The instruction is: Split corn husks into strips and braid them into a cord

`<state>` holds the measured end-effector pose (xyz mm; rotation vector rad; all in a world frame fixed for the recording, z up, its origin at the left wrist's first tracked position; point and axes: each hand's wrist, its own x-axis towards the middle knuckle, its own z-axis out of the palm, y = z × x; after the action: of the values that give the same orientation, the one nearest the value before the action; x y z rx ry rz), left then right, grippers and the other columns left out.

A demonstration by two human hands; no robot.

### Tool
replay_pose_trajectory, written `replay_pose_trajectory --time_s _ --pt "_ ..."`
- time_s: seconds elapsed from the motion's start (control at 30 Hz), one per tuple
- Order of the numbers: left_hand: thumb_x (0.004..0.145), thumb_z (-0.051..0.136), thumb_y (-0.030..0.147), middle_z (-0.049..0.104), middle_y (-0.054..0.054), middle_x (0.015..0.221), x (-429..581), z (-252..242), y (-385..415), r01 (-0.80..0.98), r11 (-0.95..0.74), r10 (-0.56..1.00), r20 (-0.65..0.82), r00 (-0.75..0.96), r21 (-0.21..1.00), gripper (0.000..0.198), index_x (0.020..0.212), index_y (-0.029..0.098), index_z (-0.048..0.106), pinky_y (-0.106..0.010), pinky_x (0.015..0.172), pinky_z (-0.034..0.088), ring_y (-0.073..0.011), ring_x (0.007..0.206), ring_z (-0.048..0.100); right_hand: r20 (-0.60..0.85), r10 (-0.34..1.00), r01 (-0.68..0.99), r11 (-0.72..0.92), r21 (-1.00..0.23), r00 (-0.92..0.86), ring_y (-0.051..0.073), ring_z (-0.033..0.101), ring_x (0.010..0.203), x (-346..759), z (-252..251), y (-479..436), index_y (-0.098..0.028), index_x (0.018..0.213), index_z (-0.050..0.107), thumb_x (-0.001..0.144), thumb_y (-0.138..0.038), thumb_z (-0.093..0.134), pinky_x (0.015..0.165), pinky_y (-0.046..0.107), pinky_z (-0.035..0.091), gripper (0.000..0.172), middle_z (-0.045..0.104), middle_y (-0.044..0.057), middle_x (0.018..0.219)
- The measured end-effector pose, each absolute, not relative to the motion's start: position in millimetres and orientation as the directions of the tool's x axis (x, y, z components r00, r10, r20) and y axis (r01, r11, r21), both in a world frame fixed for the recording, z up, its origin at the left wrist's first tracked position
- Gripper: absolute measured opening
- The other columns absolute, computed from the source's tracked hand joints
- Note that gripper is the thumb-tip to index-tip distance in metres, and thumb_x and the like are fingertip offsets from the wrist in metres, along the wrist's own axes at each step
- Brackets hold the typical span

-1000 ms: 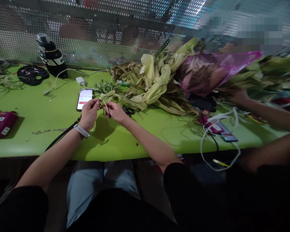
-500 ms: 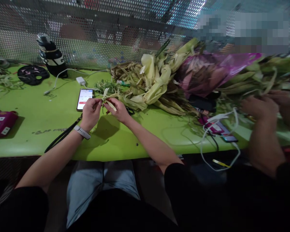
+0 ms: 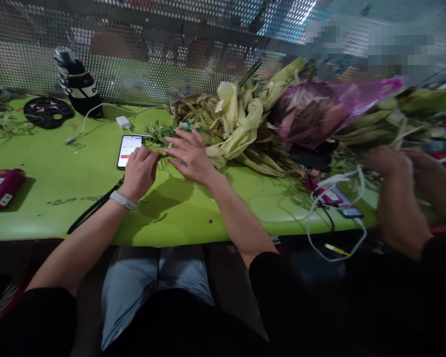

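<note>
My left hand (image 3: 140, 169), with a pale band on its wrist, is closed. Its fingertips pinch a narrow green strip of corn husk (image 3: 164, 154), most of which is hidden. Facing it, my right hand (image 3: 195, 157) is open with fingers spread, and its fingertips come close to the strip's end. A heap of shredded green strips (image 3: 158, 131) lies just beyond the hands. Behind my right hand rises a large pile of pale and dried corn husks (image 3: 241, 131). A lit phone (image 3: 128, 151) showing a timer lies beside my left hand.
On the green table (image 3: 78, 173) are a dark bottle (image 3: 78, 87), a black mask-like piece (image 3: 49, 113), a white charger (image 3: 124, 123) with its cable and a maroon device (image 3: 3, 188). To the right, a purple plastic bag (image 3: 315, 111) stands near another person's hands (image 3: 388, 161) and tangled white cables.
My right hand has let go of the husk strip, spread its fingers and moved slightly right. My left hand stays near the phone, fingers now turned further over.
</note>
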<state>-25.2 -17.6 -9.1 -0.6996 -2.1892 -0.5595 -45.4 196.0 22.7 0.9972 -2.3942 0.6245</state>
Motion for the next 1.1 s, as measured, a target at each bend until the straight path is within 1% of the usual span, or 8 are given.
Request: replay_pose_trajectory --time_s 0.1,0.2,0.3,0.4,0.53,0.63,0.9,1.1 --pt "0.101 0.048 0.024 0.065 -0.011 0.096 -23 -7 -17 0.627 0.777 0.379 0.745 -0.549 0.066 0.02 0.108 0.02 0.066 -0.039 0.073 0.043 -0.0254 0.088 0.056 0.512 -0.581 -0.749 0.626 -0.216 -0.633 0.028 0.049 0.139 -47 15 187 -0.026 0.125 0.07 0.103 -0.047 0.045 0.126 0.059 0.012 0.039 0.07 0.008 0.13" --pt "0.101 0.048 0.022 0.066 -0.013 0.098 -20 -6 -16 0.632 0.775 0.429 0.711 -0.557 0.027 0.02 0.108 0.018 0.066 -0.04 0.074 0.043 -0.0264 0.09 0.056 0.494 -0.571 -0.736 0.63 -0.248 -0.655 0.025 0.058 0.124 -50 12 187 -0.025 0.116 0.073 0.104 -0.052 0.039 0.125 0.057 0.013 0.046 0.074 0.007 0.115" --pt "0.101 0.048 0.024 0.065 -0.012 0.096 -18 -5 -14 0.611 0.789 0.405 0.697 -0.592 0.061 0.019 0.102 0.018 0.066 -0.04 0.075 0.043 -0.0263 0.089 0.056 0.502 -0.552 -0.722 0.645 -0.25 -0.666 0.024 0.06 0.11 -48 14 187 -0.022 0.106 0.074 0.104 -0.055 0.036 0.123 0.055 0.017 0.05 0.073 0.007 0.105" --pt "0.099 0.049 0.024 0.062 -0.01 0.09 -20 -4 -15 0.625 0.757 0.357 0.679 -0.642 0.193 0.018 0.094 0.018 0.065 -0.037 0.07 0.043 -0.0238 0.083 0.055 0.534 -0.529 -0.719 0.652 -0.243 -0.66 0.024 0.057 0.106 -42 16 183 -0.022 0.099 0.072 0.103 -0.055 0.037 0.119 0.051 0.022 0.048 0.071 0.007 0.1" --pt "0.094 0.056 0.021 0.059 -0.006 0.08 -28 -3 -20 0.675 0.559 0.351 0.6 -0.718 0.481 0.011 0.085 0.02 0.063 -0.032 0.063 0.042 -0.018 0.071 0.054 0.546 -0.518 -0.726 0.628 -0.28 -0.658 0.024 0.056 0.106 -39 18 181 -0.025 0.095 0.071 0.102 -0.051 0.045 0.116 0.048 0.026 0.037 0.069 0.006 0.099" --pt "0.092 0.058 0.021 0.059 -0.004 0.078 -32 -5 -22 0.659 0.484 0.326 0.58 -0.746 0.576 0.01 0.083 0.021 0.064 -0.031 0.065 0.044 -0.0171 0.071 0.054 0.501 -0.52 -0.712 0.606 -0.354 -0.692 0.024 0.057 0.104 -43 19 185 -0.025 0.097 0.072 0.1 -0.051 0.05 0.109 0.045 0.032 0.034 0.071 0.005 0.098" --pt "0.096 0.054 0.027 0.062 -0.011 0.085 -25 -7 -16 0.657 0.647 0.34 0.624 -0.703 0.388 0.019 0.085 0.018 0.067 -0.036 0.069 0.044 -0.0236 0.079 0.056 0.465 -0.487 -0.673 0.568 -0.474 -0.739 0.024 0.064 0.098 -45 16 183 -0.022 0.096 0.077 0.096 -0.054 0.058 0.099 0.042 0.041 0.037 0.076 0.007 0.101" --pt "0.094 0.056 0.024 0.06 -0.01 0.083 -26 -8 -15 0.656 0.607 0.295 0.64 -0.71 0.448 0.016 0.082 0.019 0.066 -0.038 0.071 0.044 -0.0236 0.079 0.056 0.413 -0.453 -0.606 0.471 -0.642 -0.79 0.022 0.067 0.098 -46 12 182 -0.019 0.096 0.077 0.093 -0.04 0.06 0.091 0.037 0.049 0.027 0.076 0.007 0.104"
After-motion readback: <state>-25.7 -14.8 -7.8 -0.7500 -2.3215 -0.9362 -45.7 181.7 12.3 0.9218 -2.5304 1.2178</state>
